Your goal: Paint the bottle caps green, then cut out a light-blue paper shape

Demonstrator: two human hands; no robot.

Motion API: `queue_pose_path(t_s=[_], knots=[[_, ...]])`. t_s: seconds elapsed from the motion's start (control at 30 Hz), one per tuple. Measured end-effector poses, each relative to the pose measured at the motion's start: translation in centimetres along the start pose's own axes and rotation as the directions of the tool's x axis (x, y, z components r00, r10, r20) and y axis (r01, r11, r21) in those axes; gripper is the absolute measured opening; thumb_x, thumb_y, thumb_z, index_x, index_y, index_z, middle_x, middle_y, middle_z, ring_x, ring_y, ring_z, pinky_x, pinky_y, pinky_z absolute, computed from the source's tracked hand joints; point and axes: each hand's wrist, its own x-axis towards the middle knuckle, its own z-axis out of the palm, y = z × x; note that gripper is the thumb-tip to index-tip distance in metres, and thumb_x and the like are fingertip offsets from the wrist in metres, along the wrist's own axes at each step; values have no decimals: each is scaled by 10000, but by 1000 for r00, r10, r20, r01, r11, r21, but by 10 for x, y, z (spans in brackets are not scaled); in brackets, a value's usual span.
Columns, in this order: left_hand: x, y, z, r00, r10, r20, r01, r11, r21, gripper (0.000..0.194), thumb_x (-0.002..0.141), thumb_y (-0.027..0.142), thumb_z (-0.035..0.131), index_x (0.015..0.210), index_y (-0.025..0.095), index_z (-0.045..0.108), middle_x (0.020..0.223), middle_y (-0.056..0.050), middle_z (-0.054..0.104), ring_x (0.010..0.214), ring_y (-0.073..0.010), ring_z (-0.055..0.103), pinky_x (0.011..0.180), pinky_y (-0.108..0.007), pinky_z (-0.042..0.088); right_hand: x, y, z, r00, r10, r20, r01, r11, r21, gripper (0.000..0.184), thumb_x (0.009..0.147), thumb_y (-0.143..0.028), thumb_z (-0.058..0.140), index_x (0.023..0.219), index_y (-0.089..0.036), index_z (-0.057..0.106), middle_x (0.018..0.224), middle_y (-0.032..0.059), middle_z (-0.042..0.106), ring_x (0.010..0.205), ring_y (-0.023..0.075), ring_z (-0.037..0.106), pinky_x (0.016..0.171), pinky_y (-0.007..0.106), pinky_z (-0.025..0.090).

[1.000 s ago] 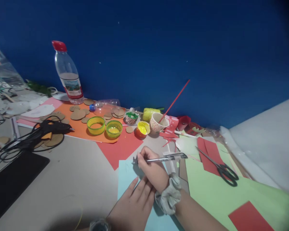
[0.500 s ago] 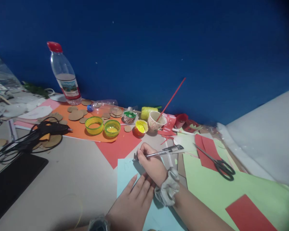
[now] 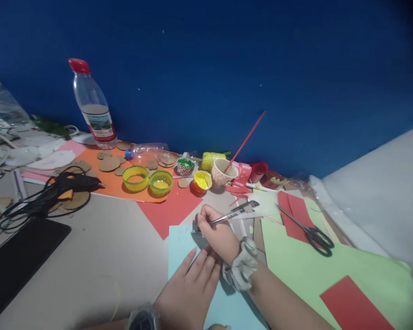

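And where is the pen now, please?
In the head view, the pen is just right of centre, held by the right hand, its tip over the light-blue paper.

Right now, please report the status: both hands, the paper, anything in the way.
Right hand gripping pen over light-blue paper. Left hand palm down, partly on the paper. Nothing visibly in the way; scissors apart, to the right.

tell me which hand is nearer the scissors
Right. The right hand, holding a pen, is left of the scissors; the left hand, spread on blue paper, is farther left.
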Motion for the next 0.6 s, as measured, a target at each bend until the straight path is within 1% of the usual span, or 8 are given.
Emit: queue_pose_path(t_s=[0.1,0.17,0.23,0.33,0.37,0.47,0.53,0.6], knots=[[0,-1,-2,998,11,66,-10,1000,-16,747,925,627,226,1358,90,515,1379,-131,552,1285,-288,434,1053,-413,175,4,0,-1,998,5,69,-13,993,114,235,859,-274,466,650,-213,378,569,-61,428,514,101,367,518,229,323],[2,-1,-5,993,7,120,-3,999,-36,757,928,626,209,1375,84,493,1392,-138,537,1296,-291,429,1056,-422,190,6,-2,-1,997,36,70,-49,980,195,237,859,-294,470,655,-212,380,562,-64,438,486,91,345,500,224,312],[3,0,-9,984,-6,179,19,997,-75,779,924,637,194,1388,77,473,1409,-146,516,1312,-301,421,1058,-435,205,4,-4,-2,997,50,54,-61,974,218,245,854,-326,501,665,-210,398,560,-63,454,477,90,355,494,224,312],[5,2,-13,970,-26,243,63,988,-145,804,918,646,189,1411,60,434,1457,-162,445,1351,-327,380,1080,-461,197,-7,-5,-5,999,27,22,-30,989,143,238,834,-369,591,712,-201,475,611,-46,500,540,110,434,530,233,351],[5,3,-14,967,-31,252,74,984,-163,809,916,645,196,1417,51,420,1473,-170,414,1364,-337,361,1089,-469,188,-11,-3,-6,1000,24,-11,-23,994,107,240,838,-379,601,722,-200,491,635,-38,511,567,116,453,548,237,363],[5,5,-15,965,-45,258,99,975,-200,816,914,637,224,1427,25,391,1502,-191,338,1389,-358,319,1104,-492,173,-22,3,-8,987,24,-157,-18,999,40,290,884,-395,548,686,-207,450,610,-44,477,568,120,447,560,245,367],[5,4,-15,962,-48,268,110,969,-222,814,916,629,237,1438,18,364,1512,-198,303,1399,-363,299,1107,-499,175,-24,7,-8,988,23,-155,-20,1000,18,302,888,-382,542,671,-209,426,597,-52,444,558,117,421,555,245,358],[6,3,-17,957,-41,288,115,963,-242,813,920,621,240,1446,8,340,1518,-204,271,1411,-365,274,1111,-501,181,-24,9,-7,994,26,-103,-25,1000,17,299,882,-371,553,670,-209,418,599,-55,431,554,114,404,545,243,351]])
